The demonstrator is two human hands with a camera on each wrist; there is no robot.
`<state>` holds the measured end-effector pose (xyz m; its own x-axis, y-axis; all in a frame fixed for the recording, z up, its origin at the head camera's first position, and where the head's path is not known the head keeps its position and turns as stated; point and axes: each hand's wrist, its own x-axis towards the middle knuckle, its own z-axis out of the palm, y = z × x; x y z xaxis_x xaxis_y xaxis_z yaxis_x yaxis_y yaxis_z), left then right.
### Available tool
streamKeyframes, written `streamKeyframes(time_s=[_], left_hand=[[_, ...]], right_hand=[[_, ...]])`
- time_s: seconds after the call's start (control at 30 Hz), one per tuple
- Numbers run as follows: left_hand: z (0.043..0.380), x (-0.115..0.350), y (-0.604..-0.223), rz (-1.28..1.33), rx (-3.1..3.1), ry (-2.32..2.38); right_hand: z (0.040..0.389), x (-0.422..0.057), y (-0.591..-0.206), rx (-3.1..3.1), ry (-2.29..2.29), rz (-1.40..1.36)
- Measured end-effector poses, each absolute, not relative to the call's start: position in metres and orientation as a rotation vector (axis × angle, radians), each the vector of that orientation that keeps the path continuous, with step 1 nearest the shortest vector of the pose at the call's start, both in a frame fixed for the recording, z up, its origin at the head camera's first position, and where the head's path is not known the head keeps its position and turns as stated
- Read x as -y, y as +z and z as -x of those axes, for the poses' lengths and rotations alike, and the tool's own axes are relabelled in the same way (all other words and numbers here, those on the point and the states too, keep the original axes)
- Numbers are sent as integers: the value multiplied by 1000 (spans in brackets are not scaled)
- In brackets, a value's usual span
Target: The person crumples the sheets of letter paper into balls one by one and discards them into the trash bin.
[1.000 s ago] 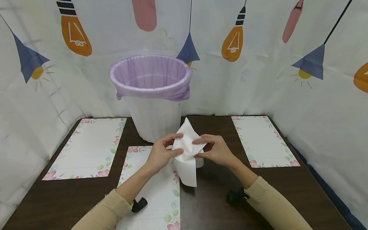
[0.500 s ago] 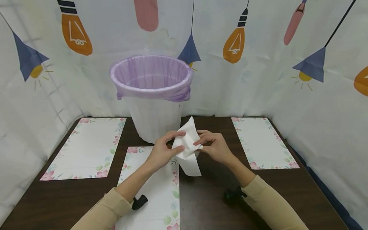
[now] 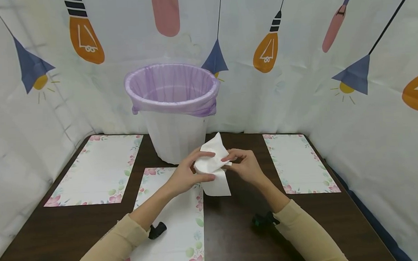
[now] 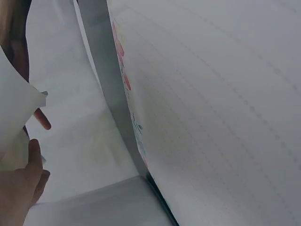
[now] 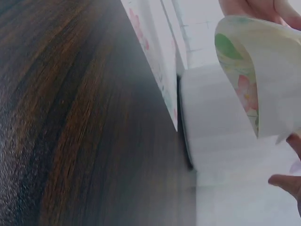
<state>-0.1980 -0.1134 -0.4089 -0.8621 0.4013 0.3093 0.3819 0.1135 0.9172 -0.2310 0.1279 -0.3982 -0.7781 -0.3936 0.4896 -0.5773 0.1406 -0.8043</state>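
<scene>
In the head view a partly folded, creased sheet of paper (image 3: 214,147) is held up above the table between both hands. My left hand (image 3: 186,173) grips its left side, thumb below and fingers above. At the sheet's right edge my right hand (image 3: 246,165) pinches it between fingers and thumb. A loose flap hangs from the bottom. From the right wrist the same paper (image 5: 277,89) shows a curled edge with a printed flower and green leaf. The left wrist view catches only part of the paper (image 4: 14,103) at its left border.
A white bin (image 3: 178,135) with a purple liner (image 3: 173,105) stands behind the hands. Flower-bordered sheets lie flat on the dark table (image 3: 240,233): one at left (image 3: 99,169), one under the left forearm (image 3: 181,223), one at right (image 3: 300,162). A printed curtain (image 3: 297,96) surrounds the table.
The paper is folded further into a bunch, and its hanging flap has become shorter. My left fingers and thumb have moved a little rightward over it; the right hand stays at the right edge.
</scene>
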Motion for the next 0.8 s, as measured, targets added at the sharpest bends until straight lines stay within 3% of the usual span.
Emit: streamKeyframes(time_s=[0.8], left_hand=[[202, 113, -408, -709, -2606, 2013]], right_hand=[[230, -115, -413, 2072, 1977, -1153]])
